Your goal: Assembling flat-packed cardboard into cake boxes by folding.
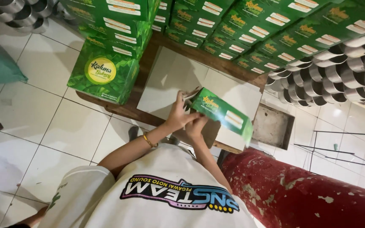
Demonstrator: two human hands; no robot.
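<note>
You are holding the green box (220, 113) over the table (165, 80), your left hand (177, 115) pinching its open end and your right hand (196, 126) gripping underneath, and it looks light and bendy, so holding near the corners seems best.

The green carton (220, 112) is glossy printed cardboard — its inner flap plain brown board. The stacked cartons (106, 71) at far left share that sheen. The round tins (343, 71) are bright metal, the floor tiles (34, 122) glazed, the red drum (309, 190) flaking, rough paint.
</note>
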